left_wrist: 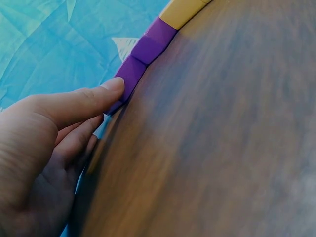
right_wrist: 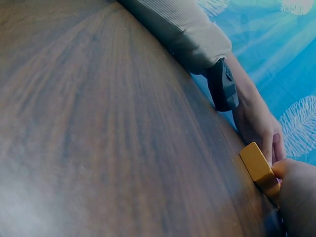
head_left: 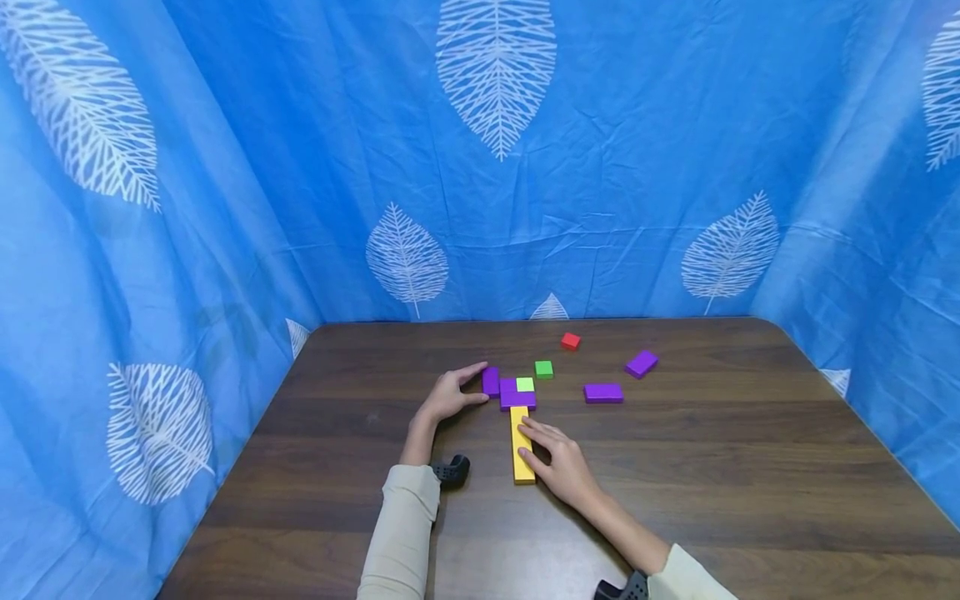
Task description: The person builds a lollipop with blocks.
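Observation:
My left hand [head_left: 447, 395] pinches a purple block [head_left: 491, 382] by its near and far ends, thumb nearer me. In the left wrist view the thumb lies against this purple block [left_wrist: 132, 74], which meets another purple face. Just right of it in the head view is a purple section [head_left: 517, 401] with a light green square [head_left: 525, 384] at its far right corner. A long yellow block [head_left: 522, 471] runs from there toward me. My right hand [head_left: 562, 468] touches the yellow block, its fingers and thumb reaching over from the right side, without a visible wrap around it.
A green block [head_left: 543, 370] and a red block [head_left: 571, 342] lie farther back. To the right are two loose purple blocks, one lying straight [head_left: 603, 393] and one turned at an angle [head_left: 642, 364]. The brown wooden table [head_left: 300, 500] meets a blue leaf-patterned curtain [head_left: 600, 167].

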Available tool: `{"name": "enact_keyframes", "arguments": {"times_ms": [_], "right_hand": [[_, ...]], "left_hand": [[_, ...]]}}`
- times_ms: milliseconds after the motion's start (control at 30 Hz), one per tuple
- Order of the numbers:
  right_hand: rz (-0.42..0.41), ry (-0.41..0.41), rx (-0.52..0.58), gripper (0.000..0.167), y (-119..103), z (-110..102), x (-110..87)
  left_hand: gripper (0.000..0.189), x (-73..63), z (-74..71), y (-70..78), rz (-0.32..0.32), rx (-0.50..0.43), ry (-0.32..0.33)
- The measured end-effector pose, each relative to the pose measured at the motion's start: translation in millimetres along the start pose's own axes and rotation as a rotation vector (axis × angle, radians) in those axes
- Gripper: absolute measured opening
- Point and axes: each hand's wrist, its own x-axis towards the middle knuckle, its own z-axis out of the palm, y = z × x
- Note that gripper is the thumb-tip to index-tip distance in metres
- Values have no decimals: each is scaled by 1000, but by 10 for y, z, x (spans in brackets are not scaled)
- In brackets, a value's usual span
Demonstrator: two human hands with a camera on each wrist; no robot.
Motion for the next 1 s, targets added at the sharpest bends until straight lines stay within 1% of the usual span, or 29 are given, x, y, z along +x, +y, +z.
{"name": "enact_keyframes", "arguments": {"times_ms": [333,567,1000], "right_hand": [[-2,-2,1,38,-2,-2,8],[-10,9,-2,38,16,7,8],[-2,5,3,36,6,-6,13]], "left_hand": [[59,0,-1,4,-13,24,-5],[59,16,4,-14,-9,31,-17],[62,16,-9,3,-19,22,-20]]}}
